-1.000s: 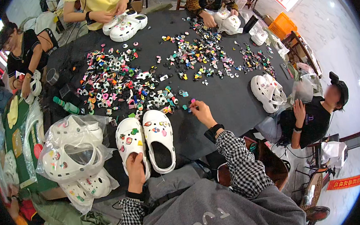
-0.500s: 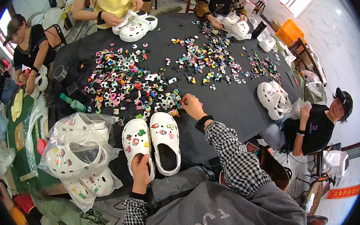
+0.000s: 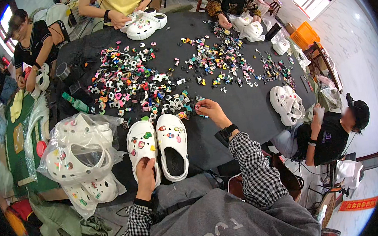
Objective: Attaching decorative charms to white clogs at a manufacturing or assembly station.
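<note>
My left hand (image 3: 146, 174) is closed on the heel opening of a white clog (image 3: 139, 134), thumb inside it. Colourful shoe charms stud that clog's toe. Right beside it lies a second white clog (image 3: 170, 123), also dotted with charms, its dark insole showing. Thumb and fingers of my right hand (image 3: 214, 112) pinch a small round charm (image 3: 198, 108) over the near edge of a heap of loose charms (image 3: 126, 78). The charm's design is too small to make out.
Bagged white clogs (image 3: 79, 164) are stacked at my left, near a green bottle (image 3: 76, 102). Another charm pile (image 3: 217, 60) spreads across the black table (image 3: 241, 109). A pair of clogs (image 3: 285, 106) stands at right. Several people work around the table.
My right hand has lifted slightly back from the heap and now shows a charm between its fingertips. My left hand still holds the clog; the person at right has shifted.
</note>
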{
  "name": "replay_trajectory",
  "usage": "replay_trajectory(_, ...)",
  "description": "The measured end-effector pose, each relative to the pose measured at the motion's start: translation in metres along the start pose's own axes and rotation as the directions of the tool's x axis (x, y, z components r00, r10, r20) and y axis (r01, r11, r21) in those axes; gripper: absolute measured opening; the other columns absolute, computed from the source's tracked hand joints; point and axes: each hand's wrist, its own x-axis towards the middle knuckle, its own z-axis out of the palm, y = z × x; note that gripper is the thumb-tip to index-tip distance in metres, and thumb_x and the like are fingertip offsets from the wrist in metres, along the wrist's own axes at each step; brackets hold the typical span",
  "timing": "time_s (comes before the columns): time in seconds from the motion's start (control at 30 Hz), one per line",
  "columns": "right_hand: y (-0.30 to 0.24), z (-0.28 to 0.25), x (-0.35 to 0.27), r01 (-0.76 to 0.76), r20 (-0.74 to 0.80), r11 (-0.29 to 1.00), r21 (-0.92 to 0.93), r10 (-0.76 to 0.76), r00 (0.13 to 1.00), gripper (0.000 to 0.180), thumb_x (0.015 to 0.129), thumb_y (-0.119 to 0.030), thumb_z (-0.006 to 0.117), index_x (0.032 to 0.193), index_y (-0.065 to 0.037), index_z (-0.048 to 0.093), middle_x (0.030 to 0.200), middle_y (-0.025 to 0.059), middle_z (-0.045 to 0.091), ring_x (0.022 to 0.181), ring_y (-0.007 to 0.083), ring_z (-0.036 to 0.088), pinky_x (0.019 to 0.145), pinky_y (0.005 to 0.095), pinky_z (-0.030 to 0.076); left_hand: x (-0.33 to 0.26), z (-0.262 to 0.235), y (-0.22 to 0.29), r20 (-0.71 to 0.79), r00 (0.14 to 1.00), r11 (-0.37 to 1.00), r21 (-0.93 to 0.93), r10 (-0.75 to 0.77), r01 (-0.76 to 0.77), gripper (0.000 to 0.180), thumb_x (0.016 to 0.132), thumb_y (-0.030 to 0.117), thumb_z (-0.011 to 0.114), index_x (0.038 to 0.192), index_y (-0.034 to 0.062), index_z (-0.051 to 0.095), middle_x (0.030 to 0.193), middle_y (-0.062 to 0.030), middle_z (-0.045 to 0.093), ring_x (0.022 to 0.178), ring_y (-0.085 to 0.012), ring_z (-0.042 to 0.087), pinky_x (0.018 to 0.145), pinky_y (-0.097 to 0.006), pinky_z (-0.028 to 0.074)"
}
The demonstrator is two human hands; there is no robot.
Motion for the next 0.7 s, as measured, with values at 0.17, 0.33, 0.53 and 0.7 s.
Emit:
replay_trajectory(0.17,0.001,-0.001,-0.006,-0.035,-0.015,0.997,0.068,0.036,0.999,0.017,0.09,-0.007,0.054,0.103,0.003,0.055,0.1,0.0096,0.06,0.086,0.0158,0.062,0.08,0.0284,0.053,0.0,-0.003,-0.001,0.024,1.0,1.0,0.0,0.012,-0.012,0.018,0.088,0.003,0.056,0.105,-0.0015,0.056,0.105,-0.004,0.058,0.095,-0.0131,0.054,0.086,-0.028,0.041)
replay_trajectory(0.33,0.0,-0.001,-0.007,-0.05,-0.067,0.993,-0.103,0.043,0.997,0.016,0.087,-0.011,0.058,0.099,-0.001,0.06,0.086,0.0049,0.063,0.073,0.0126,0.061,0.067,0.0251,0.051,0.002,-0.001,-0.002,0.017,1.0,1.0,0.018,-0.005,0.005,0.024,0.086,0.001,0.056,0.109,-0.0029,0.053,0.108,-0.0076,0.058,0.1,-0.0169,0.055,0.09,-0.03,0.042)
replay_trajectory(0.53,0.008,0.006,-0.008,0.001,-0.123,0.826,-0.564,-0.085,0.989,0.012,0.081,-0.012,0.063,0.088,-0.002,0.064,0.074,0.009,0.064,0.069,0.0163,0.06,0.063,0.0301,0.048,0.001,-0.003,-0.004,0.006,1.0,1.0,-0.011,0.001,-0.001,0.03,0.087,0.003,0.058,0.115,-0.004,0.053,0.113,-0.0063,0.057,0.102,-0.0152,0.054,0.09,-0.028,0.04)
replay_trajectory(0.7,0.003,0.007,0.011,0.1,-0.161,0.734,-0.672,-0.276,0.948,0.013,0.08,-0.01,0.063,0.088,-0.002,0.063,0.079,0.0135,0.063,0.074,0.0271,0.062,0.066,0.0363,0.048,-0.001,0.0,0.0,0.004,1.0,1.0,-0.004,-0.014,0.014,0.026,0.086,0.002,0.057,0.111,-0.0038,0.055,0.11,-0.0059,0.058,0.099,-0.0147,0.054,0.088,-0.027,0.041)
